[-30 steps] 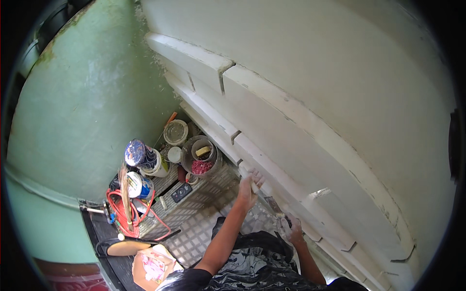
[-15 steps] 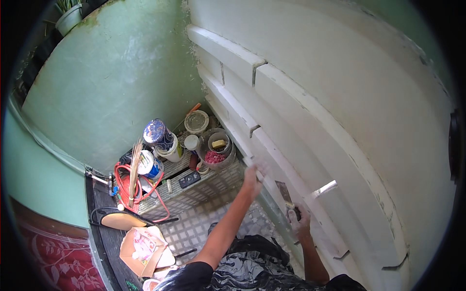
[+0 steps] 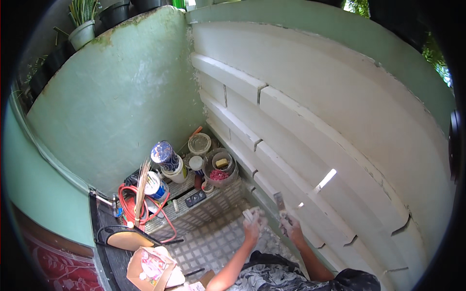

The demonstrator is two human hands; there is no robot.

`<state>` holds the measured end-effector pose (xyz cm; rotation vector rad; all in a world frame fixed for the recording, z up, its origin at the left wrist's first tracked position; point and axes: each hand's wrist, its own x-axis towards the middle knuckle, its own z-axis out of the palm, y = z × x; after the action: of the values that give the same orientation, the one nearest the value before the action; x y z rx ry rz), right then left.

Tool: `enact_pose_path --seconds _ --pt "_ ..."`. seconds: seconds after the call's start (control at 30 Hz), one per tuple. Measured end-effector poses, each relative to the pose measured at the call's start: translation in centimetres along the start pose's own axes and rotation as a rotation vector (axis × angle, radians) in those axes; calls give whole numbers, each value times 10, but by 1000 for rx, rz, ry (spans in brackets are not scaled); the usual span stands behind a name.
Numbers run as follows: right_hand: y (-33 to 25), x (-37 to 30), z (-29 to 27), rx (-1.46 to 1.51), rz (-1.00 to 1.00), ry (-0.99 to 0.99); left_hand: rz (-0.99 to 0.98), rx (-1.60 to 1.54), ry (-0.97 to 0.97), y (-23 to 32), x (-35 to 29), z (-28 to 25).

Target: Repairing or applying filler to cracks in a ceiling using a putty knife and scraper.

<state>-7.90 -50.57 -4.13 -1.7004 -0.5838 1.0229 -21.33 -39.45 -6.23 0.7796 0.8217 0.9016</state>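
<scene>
While reaching in from the lower edge, gripping a scraper (image 3: pixel 279 201) in the closed right hand (image 3: pixel 292 230), pointing the flat metal blade forward, near the smooth, long-ledged white wall (image 3: pixel 315 77). Curling the powder-whitened left hand (image 3: pixel 254 228) apart from the scraper, blurring too much to tell whether those fingertips are pinching anything pale. Hiding most of the handle behind the right fingers; cutting off the left arm below.

The bench (image 3: pixel 221 198) holds a bucket (image 3: pixel 231 180) at its right end, a hose (image 3: pixel 124 203) at its left, tubs (image 3: pixel 175 175) between. A black device (image 3: pixel 196 198) lies near the front edge.
</scene>
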Motion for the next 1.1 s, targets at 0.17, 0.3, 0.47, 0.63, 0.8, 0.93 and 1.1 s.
enact_pose_path --seconds 0.17,0.3,0.47,0.63,0.8,0.93,1.1 --pt "-13 -16 43 -16 -43 -156 -60 29 106 2 -38 -24" --pt "5 -32 60 -173 -108 -88 -158 12 131 5 -51 -49" --pt "23 -69 48 -223 -124 -114 -186 38 114 -3 -67 -69" --pt "25 -88 18 34 -22 -139 -328 -113 -43 -19 -86 -65" --pt "38 -81 -18 325 -50 -139 -426 -121 -45 -26 -97 -49" --pt "-45 -105 -47 201 -161 4 -320 113 37 -2 -90 -19" --pt "-104 -128 -85 250 -280 24 -186 232 -390 17 -70 14"
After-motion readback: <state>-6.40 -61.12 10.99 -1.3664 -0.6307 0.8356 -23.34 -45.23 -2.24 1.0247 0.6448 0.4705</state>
